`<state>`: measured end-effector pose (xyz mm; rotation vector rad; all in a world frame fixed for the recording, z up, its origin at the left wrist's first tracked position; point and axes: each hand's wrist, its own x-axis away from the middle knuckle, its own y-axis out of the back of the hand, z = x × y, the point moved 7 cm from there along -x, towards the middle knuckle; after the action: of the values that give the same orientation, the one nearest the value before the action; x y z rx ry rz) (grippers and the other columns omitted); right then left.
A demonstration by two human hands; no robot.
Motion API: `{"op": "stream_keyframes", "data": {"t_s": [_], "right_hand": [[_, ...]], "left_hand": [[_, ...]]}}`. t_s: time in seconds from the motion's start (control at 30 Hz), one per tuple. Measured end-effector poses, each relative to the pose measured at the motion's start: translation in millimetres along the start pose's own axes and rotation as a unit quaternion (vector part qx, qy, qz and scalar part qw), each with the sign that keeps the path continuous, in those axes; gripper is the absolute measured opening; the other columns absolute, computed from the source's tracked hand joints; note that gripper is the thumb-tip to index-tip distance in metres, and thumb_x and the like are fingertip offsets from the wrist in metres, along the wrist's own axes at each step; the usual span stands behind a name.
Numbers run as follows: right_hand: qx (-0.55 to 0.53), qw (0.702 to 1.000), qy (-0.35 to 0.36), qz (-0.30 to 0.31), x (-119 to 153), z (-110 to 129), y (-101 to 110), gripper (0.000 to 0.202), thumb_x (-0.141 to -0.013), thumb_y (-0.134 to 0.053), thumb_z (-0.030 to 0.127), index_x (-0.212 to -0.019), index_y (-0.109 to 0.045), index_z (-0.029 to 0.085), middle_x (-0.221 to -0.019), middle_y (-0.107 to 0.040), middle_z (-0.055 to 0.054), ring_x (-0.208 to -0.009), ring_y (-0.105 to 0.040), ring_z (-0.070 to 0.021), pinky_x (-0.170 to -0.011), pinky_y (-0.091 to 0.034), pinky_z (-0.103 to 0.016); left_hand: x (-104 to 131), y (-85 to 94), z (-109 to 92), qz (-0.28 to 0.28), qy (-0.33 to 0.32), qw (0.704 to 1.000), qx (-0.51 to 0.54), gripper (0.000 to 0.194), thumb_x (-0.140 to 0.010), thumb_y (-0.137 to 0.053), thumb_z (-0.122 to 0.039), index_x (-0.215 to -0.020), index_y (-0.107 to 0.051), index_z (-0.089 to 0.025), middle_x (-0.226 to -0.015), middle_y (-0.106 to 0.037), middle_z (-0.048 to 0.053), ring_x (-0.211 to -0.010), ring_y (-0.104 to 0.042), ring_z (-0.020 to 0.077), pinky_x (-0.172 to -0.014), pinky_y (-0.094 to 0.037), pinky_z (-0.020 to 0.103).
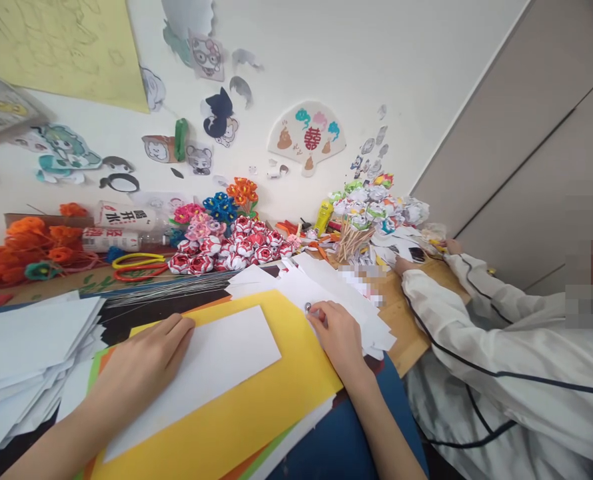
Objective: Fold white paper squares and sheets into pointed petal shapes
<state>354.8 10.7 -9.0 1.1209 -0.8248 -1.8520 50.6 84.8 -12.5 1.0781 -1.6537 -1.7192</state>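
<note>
A narrow white sheet of paper [226, 360] lies at a slant on a larger yellow sheet [296, 380]. My left hand [149, 353] rests on the white sheet's left part, its fingers curled together and pressed onto the paper; the fingertips are hidden. Over the right edge of the yellow sheet, my right hand [337, 335] is closed, with thumb and forefinger pinched at a small round silver thing [308, 307]. Its exact kind is too small to tell. Loose white sheets [321, 283] lie just beyond that hand.
Stacked white papers [31, 347] lie at the left. Behind the sheets are thin wires [166, 290], red-and-white paper flowers [241, 247], orange fuzzy flowers [26, 240] and plastic bottles [121, 227]. A co-worker's white sleeve [456, 320] reaches over the wooden table [401, 327] at right.
</note>
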Motion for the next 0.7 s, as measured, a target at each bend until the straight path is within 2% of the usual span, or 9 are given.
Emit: {"op": "stream_keyframes", "data": {"t_s": [0.2, 0.53, 0.63, 0.7], "right_hand": [[-0.006, 1.0, 0.018, 0.009, 0.6, 3.8, 0.2, 0.012, -0.09, -0.051, 0.019, -0.085, -0.062, 0.023, -0.088, -0.064, 0.001, -0.087, -0.056, -0.0176, -0.072, -0.037, -0.027], [0.022, 1.0, 0.018, -0.003, 3.6, 11.7, 8.0, 0.013, -0.092, -0.05, 0.023, -0.091, -0.063, 0.023, -0.084, -0.063, -0.001, -0.082, -0.055, -0.0185, -0.069, -0.037, -0.029], [-0.003, 0.999, 0.046, -0.012, 1.6, 30.2, 12.1, 0.015, -0.093, -0.048, 0.021, -0.093, -0.063, 0.022, -0.083, -0.063, -0.002, -0.082, -0.055, -0.0182, -0.072, -0.038, -0.029], [-0.043, 0.995, 0.089, 0.003, -3.4, 54.6, 11.5, 0.014, -0.093, -0.049, 0.021, -0.098, -0.062, 0.022, -0.086, -0.063, -0.001, -0.084, -0.056, -0.0172, -0.074, -0.04, -0.028]], "left_hand": [[-0.2, -1.5, 0.4, 0.012, 0.006, 1.0, 0.0, 0.035, -0.1, -0.021, -0.036, -0.096, -0.053, -0.023, -0.09, -0.058, 0.0, -0.077, -0.059, 0.0173, -0.06, -0.034, 0.029], [-0.8, -3.4, 3.8, 0.026, 0.022, 0.999, 0.004, 0.034, -0.099, -0.023, -0.039, -0.095, -0.054, -0.025, -0.089, -0.057, -0.001, -0.079, -0.06, 0.0182, -0.058, -0.034, 0.029], [0.3, -5.9, 6.6, 0.019, 0.022, 1.0, 0.003, 0.034, -0.099, -0.023, -0.039, -0.098, -0.054, -0.026, -0.092, -0.059, -0.001, -0.082, -0.06, 0.0187, -0.062, -0.037, 0.03], [1.9, -7.8, 8.8, 0.001, 0.01, 1.0, 0.004, 0.032, -0.099, -0.026, -0.039, -0.104, -0.055, -0.026, -0.096, -0.061, -0.001, -0.087, -0.061, 0.0194, -0.065, -0.039, 0.031]]}}
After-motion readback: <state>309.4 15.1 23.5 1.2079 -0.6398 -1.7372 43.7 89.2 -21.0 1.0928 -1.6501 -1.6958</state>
